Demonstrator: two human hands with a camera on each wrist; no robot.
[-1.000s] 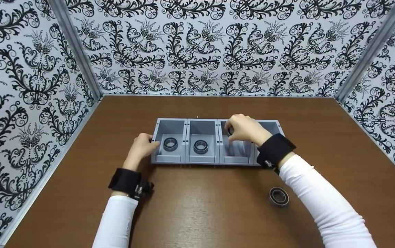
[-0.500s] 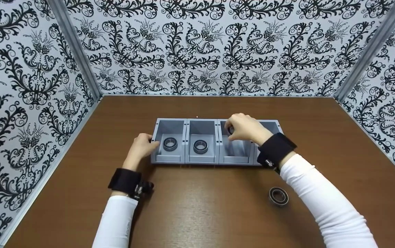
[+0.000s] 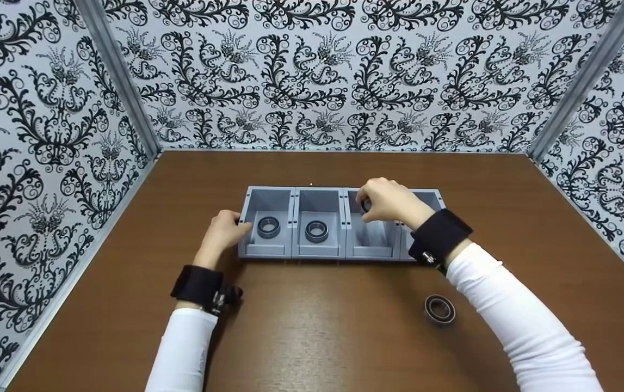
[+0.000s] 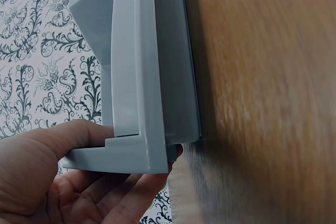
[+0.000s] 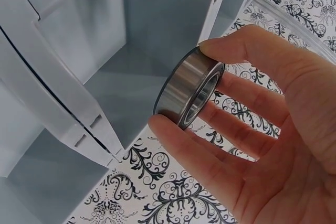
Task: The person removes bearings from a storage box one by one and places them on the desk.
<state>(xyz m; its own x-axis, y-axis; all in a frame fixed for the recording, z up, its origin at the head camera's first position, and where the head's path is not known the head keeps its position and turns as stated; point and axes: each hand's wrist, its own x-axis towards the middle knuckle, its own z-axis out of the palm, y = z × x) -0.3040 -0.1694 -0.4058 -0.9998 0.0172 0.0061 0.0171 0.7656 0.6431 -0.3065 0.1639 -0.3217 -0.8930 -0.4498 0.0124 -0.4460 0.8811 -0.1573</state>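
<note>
My right hand [image 3: 390,201] pinches a metal ball bearing [image 5: 190,88] between thumb and fingertips, over the third compartment of the grey bin row [image 3: 320,253]. In the right wrist view the bearing is tilted, its shiny outer ring facing the camera. My left hand [image 3: 223,233] grips the left end wall of the row, thumb inside and fingers outside, as the left wrist view shows around the bin wall [image 4: 126,153]. One bearing [image 3: 269,227] lies flat in the leftmost compartment and another bearing [image 3: 316,231] in the second. The right wrist partly hides the fourth compartment.
Another bearing [image 3: 439,310] lies on the brown tabletop [image 3: 312,326] in front of the bins, close to the right forearm. Patterned panels [image 3: 322,71] with grey corner posts enclose the table at the back and sides.
Almost nothing differs. The right wrist and forearm have shifted very slightly to the right, with the bearing still pinched over the third compartment; the left hand keeps its grip.
</note>
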